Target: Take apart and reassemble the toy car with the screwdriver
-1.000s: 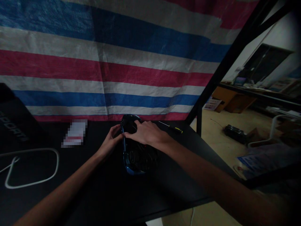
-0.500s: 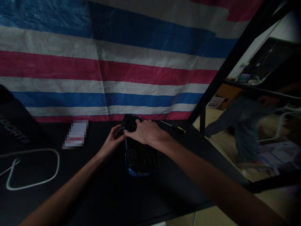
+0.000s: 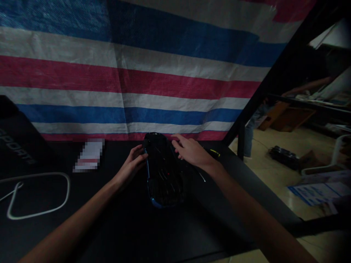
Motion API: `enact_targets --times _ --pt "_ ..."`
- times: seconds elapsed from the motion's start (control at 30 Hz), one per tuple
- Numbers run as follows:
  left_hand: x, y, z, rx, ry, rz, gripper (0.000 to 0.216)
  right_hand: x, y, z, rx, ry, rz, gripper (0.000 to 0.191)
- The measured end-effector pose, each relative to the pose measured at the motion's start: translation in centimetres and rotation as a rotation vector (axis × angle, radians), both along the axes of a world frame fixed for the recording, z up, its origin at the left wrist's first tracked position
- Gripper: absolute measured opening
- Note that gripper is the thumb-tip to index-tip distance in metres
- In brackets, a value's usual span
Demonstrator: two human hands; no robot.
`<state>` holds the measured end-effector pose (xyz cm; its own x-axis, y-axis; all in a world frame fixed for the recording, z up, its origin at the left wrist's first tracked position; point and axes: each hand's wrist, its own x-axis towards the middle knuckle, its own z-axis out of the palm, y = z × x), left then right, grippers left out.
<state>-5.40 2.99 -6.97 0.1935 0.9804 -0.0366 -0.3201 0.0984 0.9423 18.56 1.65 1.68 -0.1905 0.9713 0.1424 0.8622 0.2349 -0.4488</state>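
A toy car [image 3: 161, 171] lies upside down on the dark table, its black underside up and blue bodywork showing along the left and near edges. My left hand [image 3: 131, 164] is at its left side, with fingertips and thumb against the blue edge. Just off the car's far right side is my right hand [image 3: 194, 151], index finger stretched out and the other fingers partly bent, with nothing visible in them. Beyond that hand shows the yellow-and-black handle of a screwdriver [image 3: 214, 152]; its shaft is hidden. A thin metal shaft [image 3: 202, 176] lies nearer, below my right wrist.
On the left are a black box [image 3: 16, 142] with white lettering, a blurred-out white packet [image 3: 89, 155] and a white loop-shaped frame [image 3: 68, 190]. A striped sheet [image 3: 164, 87] hangs behind the table. A person's arm [image 3: 309, 86] shows beyond the black post at right.
My right hand has moved right, off the car's underside, which now shows more fully. My left hand stays at the left edge. A thin metal shaft has come into view on the right.
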Motion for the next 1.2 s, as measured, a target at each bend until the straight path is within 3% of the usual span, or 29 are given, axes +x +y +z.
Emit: enact_targets --times 0.17,0.27,0.4,0.5,0.7,1.03,1.2 --pt "-0.2 -0.1 0.3 -0.005 0.082 -0.026 0.068 2.5 0.6 -5.8 0.002 0.269 0.103 0.042" --pt "-0.3 0.1 0.1 -0.011 0.140 -0.012 0.072 4.1 0.7 -7.4 0.040 0.365 0.113 0.033" --pt "-0.2 0.2 0.2 -0.008 0.187 -0.004 0.073 7.6 0.8 -7.6 0.159 0.201 0.170 0.009" --pt "-0.1 0.2 0.1 -0.038 0.193 0.007 0.073 9.3 0.6 -7.5 0.114 0.051 0.201 0.006" --pt "-0.5 0.5 -0.3 -0.028 0.225 0.017 0.073 8.6 0.3 -7.6 0.010 -0.096 0.159 0.006" --pt "-0.8 0.4 0.0 -0.002 0.225 0.007 0.067 7.5 1.7 -9.6 0.047 0.192 0.153 0.015" --pt "-0.6 0.3 0.7 -0.038 0.259 0.010 0.069 8.7 0.9 -8.0 0.013 0.191 0.188 0.007"
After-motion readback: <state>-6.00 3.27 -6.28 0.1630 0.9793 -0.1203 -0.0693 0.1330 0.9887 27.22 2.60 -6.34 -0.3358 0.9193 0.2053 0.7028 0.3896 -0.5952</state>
